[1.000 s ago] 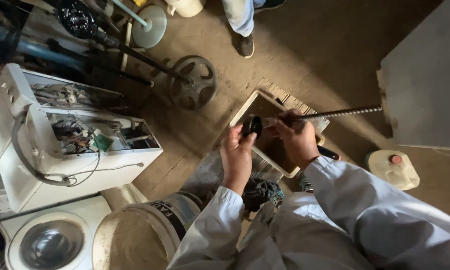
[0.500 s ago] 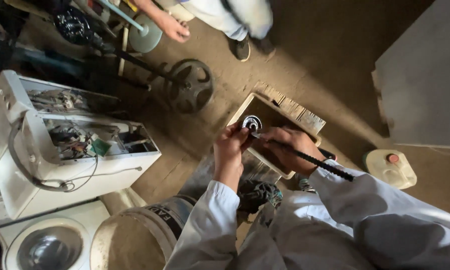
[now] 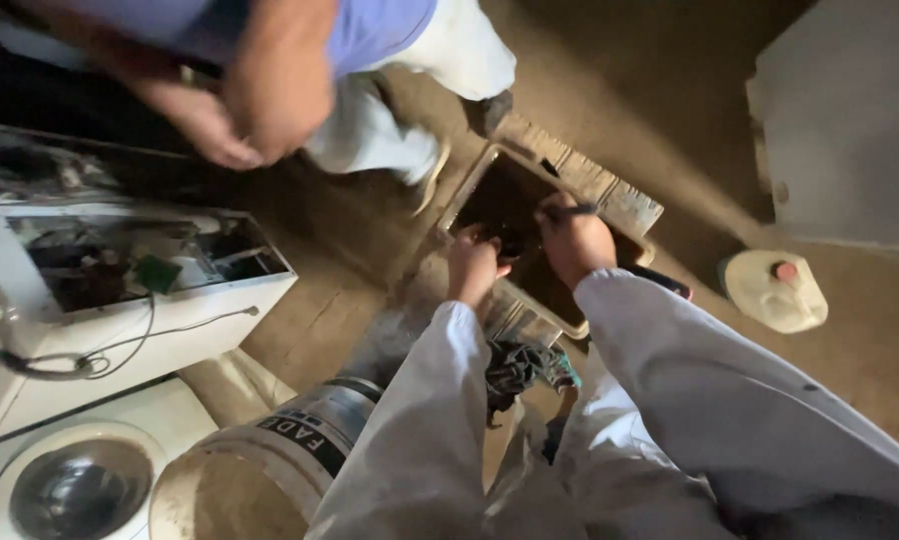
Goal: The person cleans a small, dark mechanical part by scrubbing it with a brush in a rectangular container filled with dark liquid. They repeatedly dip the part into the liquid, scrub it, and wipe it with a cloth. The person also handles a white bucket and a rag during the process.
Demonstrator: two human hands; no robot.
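1. A dusty brown floor (image 3: 770, 420) fills the scene, dim and cluttered with machine parts.
2. A shallow tray (image 3: 610, 205) with a pale rim lies on the floor, dark inside; both of the person's hands work over it.
3. The right hand (image 3: 575, 240) is closed around a thin dark rod (image 3: 570, 210), of which only a short piece shows above the knuckles.
4. The left hand (image 3: 473, 265) sits just beside it, fingers curled over a small dark part; how firmly it grips cannot be told.
5. Both arms wear white sleeves (image 3: 670, 400). A dark rag (image 3: 520, 365) lies between them, below the tray.
6. A pale jug (image 3: 775, 290) with a red cap stands right of the tray.
7. A bucket (image 3: 270, 450) lies on its side at lower left, near a white washer (image 3: 60, 480) and an opened white cabinet (image 3: 170, 320) with wires.
8. Another person (image 3: 300, 60) bends in at the top, hands near the cabinet.
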